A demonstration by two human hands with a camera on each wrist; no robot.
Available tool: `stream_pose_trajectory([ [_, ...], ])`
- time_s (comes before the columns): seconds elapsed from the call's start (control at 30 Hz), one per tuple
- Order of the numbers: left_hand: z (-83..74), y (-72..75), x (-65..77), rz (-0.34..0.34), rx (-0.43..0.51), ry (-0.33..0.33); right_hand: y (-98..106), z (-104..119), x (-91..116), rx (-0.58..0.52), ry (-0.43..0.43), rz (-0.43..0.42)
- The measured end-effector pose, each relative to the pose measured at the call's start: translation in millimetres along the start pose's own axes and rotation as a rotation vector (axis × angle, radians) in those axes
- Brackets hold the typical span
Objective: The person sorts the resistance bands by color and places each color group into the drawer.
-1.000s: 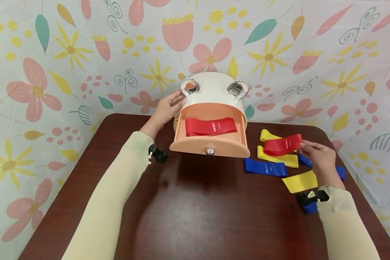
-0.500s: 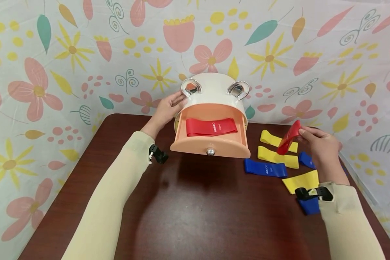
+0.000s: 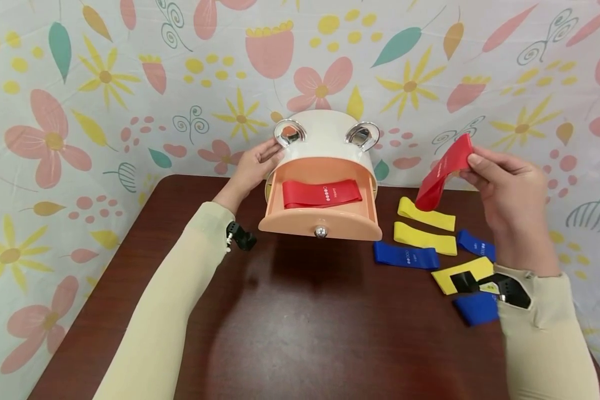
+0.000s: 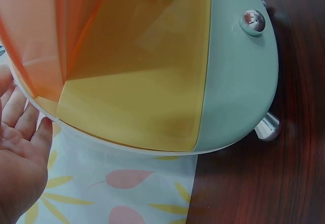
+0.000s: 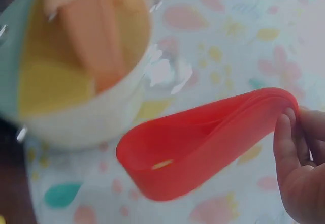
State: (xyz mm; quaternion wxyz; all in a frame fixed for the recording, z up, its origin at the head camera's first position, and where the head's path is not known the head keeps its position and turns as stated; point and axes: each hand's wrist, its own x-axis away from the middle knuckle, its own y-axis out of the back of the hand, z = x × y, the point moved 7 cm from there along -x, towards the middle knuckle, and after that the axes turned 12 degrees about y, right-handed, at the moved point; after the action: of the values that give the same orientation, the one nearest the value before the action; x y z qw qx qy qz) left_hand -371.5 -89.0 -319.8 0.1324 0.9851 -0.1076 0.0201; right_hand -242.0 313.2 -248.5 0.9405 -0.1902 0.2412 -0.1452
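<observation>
My right hand (image 3: 512, 194) pinches a red resistance band (image 3: 445, 169) by one end, raised above the table. In the right wrist view the red loop (image 5: 203, 148) hangs partly spread from my fingertips. My left hand (image 3: 252, 172) touches the left side of a white rounded storage box (image 3: 327, 133) with silver ring ears. Relaxed fingers (image 4: 28, 120) lie along its edge in the left wrist view. The box's peach drawer (image 3: 300, 222) is pulled out, and another red resistance band (image 3: 322, 194) lies inside it. Below that drawer are yellow (image 4: 137, 102) and green (image 4: 238, 82) drawer fronts.
Right of the box, yellow resistance bands (image 3: 425, 239) and blue resistance bands (image 3: 406, 256) lie spread on the dark wooden table (image 3: 300, 322). A flower-patterned cloth (image 3: 180, 83) hangs close behind the box.
My right hand has lifted the red resistance band up from over the yellow bands, and it now hangs higher. The left hand stays at the box; the drawer has not moved.
</observation>
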Motion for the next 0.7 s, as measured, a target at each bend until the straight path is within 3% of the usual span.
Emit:
stream_pose_trajectory([
  [0.33, -0.6, 0.1, 0.7, -0.005, -0.001, -0.007, -65.3, 21.1, 13.9, -0.125, 0.041, 0.071],
  [0.7, -0.5, -0.3, -1.5, -0.004, -0.003, -0.007, -128.2, 14.3, 23.6, -0.067, 0.132, 0.192],
])
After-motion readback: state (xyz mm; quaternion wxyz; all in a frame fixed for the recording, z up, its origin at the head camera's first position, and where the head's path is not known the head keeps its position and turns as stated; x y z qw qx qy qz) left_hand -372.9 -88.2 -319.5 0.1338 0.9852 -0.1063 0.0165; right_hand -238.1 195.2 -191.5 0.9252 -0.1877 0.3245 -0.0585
